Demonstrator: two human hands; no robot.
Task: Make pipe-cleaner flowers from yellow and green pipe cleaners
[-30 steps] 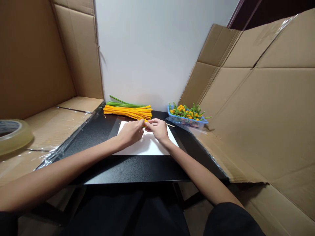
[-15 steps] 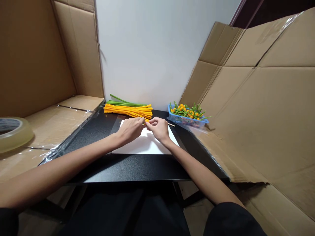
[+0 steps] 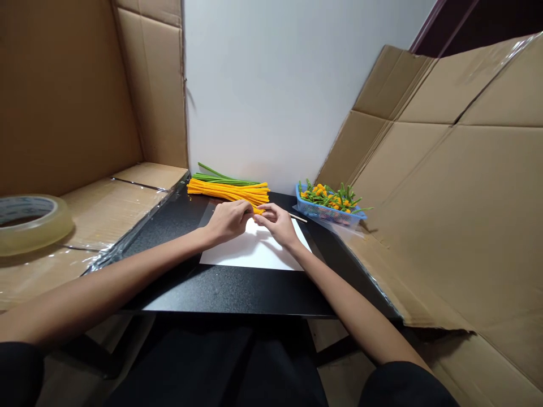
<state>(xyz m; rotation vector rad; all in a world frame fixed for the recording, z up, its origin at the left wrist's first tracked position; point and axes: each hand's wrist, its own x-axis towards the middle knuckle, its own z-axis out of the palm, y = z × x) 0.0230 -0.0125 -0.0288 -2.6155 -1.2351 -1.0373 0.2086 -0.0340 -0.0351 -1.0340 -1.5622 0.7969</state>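
My left hand (image 3: 229,219) and my right hand (image 3: 278,221) meet over a white sheet of paper (image 3: 254,254) on the black table (image 3: 220,288). Both are closed in a pinch around a bit of orange pipe cleaner (image 3: 257,211) wound on a thin wooden stick (image 3: 298,217), whose end pokes out to the right of my right hand. Just behind the hands lies a bundle of orange pipe cleaners (image 3: 229,192), with green pipe cleaners (image 3: 220,178) behind it against the wall.
A blue basket (image 3: 331,212) of small orange-and-green pieces stands at the back right. A roll of clear tape (image 3: 29,223) sits on the cardboard at the left. Cardboard panels (image 3: 445,198) wall in both sides.
The hands keep the same pinch on the stick, with small finger shifts. The whole view has slid slightly to the right as the head moved.
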